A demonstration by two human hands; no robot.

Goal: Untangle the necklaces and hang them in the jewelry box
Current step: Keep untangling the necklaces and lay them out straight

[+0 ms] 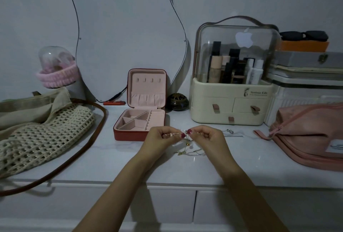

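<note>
A tangle of thin gold and silver necklaces (191, 151) hangs between both hands and trails onto the white tabletop. My left hand (163, 137) pinches a gold chain section, and my right hand (206, 136) pinches the chains just beside it, thumbs almost touching. A small gold bead dangles below the fingers. The red jewelry box (141, 120) stands open just behind my left hand, with a pink lining, several hooks in its upright lid and empty compartments. Another silver chain piece (231, 131) lies on the table right of my right hand.
A crocheted bag with a brown strap (46, 139) lies at the left. A cream cosmetics organiser (232, 109) stands behind at the right, a pink pouch (311, 139) at far right. A dark round pot (177, 101) sits beside the box. Table edge and drawers lie below.
</note>
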